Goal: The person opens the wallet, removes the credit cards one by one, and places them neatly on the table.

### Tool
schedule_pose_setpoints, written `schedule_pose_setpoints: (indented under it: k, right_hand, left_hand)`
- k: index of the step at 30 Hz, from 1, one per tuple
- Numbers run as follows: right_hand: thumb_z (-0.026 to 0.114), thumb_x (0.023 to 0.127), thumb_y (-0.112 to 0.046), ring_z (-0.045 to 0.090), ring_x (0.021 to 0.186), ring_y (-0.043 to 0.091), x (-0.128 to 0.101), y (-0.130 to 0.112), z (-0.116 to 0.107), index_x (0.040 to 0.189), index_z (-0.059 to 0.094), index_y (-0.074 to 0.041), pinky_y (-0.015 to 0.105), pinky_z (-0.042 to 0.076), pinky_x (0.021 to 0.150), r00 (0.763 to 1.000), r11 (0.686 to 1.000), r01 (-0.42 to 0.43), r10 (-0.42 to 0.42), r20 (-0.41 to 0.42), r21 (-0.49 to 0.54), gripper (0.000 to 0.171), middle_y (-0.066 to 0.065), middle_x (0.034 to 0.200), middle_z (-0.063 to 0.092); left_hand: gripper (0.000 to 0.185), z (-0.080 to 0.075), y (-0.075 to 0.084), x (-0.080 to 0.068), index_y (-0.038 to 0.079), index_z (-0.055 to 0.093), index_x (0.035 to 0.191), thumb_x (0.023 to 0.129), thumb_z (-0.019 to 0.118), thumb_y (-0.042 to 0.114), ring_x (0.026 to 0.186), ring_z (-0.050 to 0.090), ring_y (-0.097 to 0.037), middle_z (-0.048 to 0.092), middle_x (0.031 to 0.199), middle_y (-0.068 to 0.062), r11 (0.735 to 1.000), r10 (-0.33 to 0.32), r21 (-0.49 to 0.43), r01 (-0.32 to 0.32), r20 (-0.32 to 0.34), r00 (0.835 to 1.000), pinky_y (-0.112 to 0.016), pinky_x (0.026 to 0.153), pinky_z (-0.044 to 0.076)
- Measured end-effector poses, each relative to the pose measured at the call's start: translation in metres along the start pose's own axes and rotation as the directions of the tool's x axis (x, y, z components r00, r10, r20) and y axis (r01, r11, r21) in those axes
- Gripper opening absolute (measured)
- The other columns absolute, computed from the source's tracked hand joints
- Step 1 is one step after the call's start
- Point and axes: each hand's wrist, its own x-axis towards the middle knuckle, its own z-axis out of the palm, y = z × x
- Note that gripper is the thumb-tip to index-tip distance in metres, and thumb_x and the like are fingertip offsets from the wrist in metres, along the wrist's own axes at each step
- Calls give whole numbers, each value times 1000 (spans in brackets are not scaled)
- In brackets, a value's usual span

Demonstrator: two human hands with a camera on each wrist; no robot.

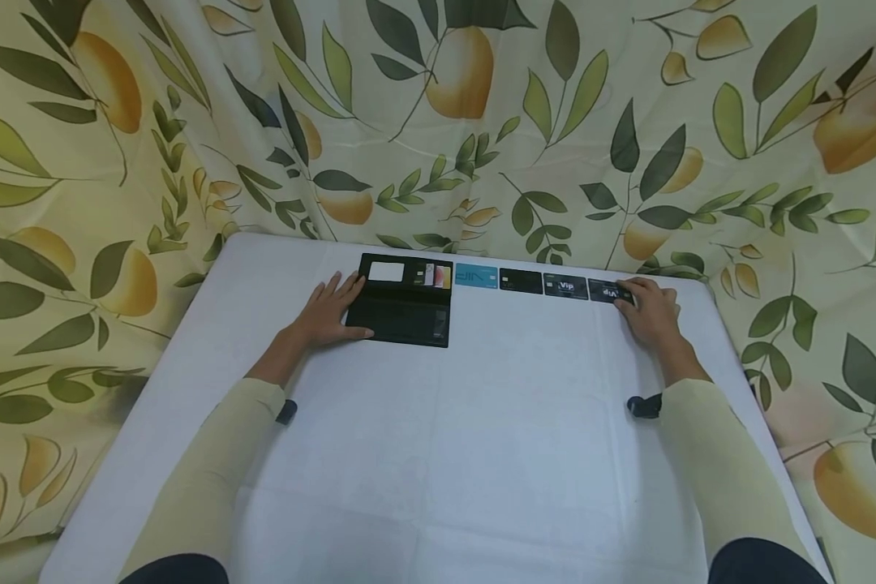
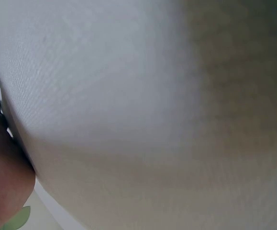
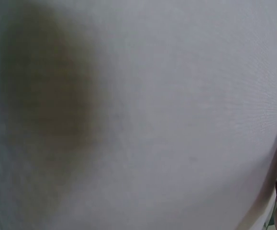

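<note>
An unfolded black wallet [image 1: 401, 316] lies flat near the far edge of the table, with a white panel and several colourful cards in its upper half. My left hand [image 1: 328, 312] rests on its left side, fingers spread, thumb along the lower edge. A row of cards runs rightward from the wallet: a blue card [image 1: 476, 276], a plain black card [image 1: 521, 281], a black Vip card [image 1: 565, 286] and another black Vip card [image 1: 604, 290] at the end. Thumb and fingers of my right hand [image 1: 651, 312] pinch that end card's right side, partly covering it.
White cloth [image 1: 438, 454] covers the table. A curtain with fruit and leaves [image 1: 438, 162] hangs right behind the far edge and along both sides. Dark wrist-worn devices [image 1: 644, 406] sit at both cuffs. Both wrist views show mostly blurred white cloth.
</note>
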Motion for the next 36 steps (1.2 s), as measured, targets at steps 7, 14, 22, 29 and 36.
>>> schedule_pose_setpoints:
  k: [7, 14, 22, 29, 36]
  right_hand:
    - [56, 110, -20, 28, 132, 57, 0, -1, 0, 155, 47, -3, 71, 27, 100, 1000, 1000, -3, 3, -9, -3, 49, 28, 160, 32]
    - [54, 111, -22, 28, 132, 57, 0, -2, 0, 156, 47, -3, 72, 27, 101, 1000, 1000, 0, 0, -14, -8, 50, 28, 160, 32]
    - [55, 110, -22, 28, 132, 58, -1, -1, 1, 156, 47, -5, 71, 27, 100, 1000, 1000, -5, 5, -12, -13, 50, 27, 161, 32]
    - [54, 110, -21, 28, 131, 57, -2, -2, 1, 156, 47, -5, 71, 27, 99, 1000, 1000, 4, -4, -13, -9, 49, 26, 161, 33]
    - [55, 110, -20, 28, 132, 57, -1, -2, 2, 157, 47, -5, 71, 27, 100, 1000, 1000, 2, -2, -16, -8, 49, 27, 162, 32]
  left_hand:
    - [110, -1, 1, 0, 7, 11, 169, 92, 71, 57, 160, -6, -40, 5, 176, -15, 1000, -3, -7, 3, 7, 1000, -58, 126, -4]
    - [110, 0, 0, 1, 8, 10, 169, 92, 71, 58, 160, -7, -39, 4, 176, -14, 1000, -7, -7, 7, 11, 1000, -57, 126, -4]
    - [112, 2, -3, 3, 10, 7, 170, 91, 68, 61, 160, -10, -36, 1, 177, -11, 1000, -20, 13, 20, 27, 999, -55, 126, -6]
    - [111, 1, -1, 1, 9, 8, 170, 92, 69, 60, 160, -9, -37, 2, 177, -12, 1000, -16, 10, 16, 23, 1000, -56, 126, -5]
    - [111, 2, -2, 1, 10, 8, 170, 91, 69, 60, 160, -9, -36, 2, 177, -11, 1000, -15, 6, 15, 20, 1000, -55, 126, -6]
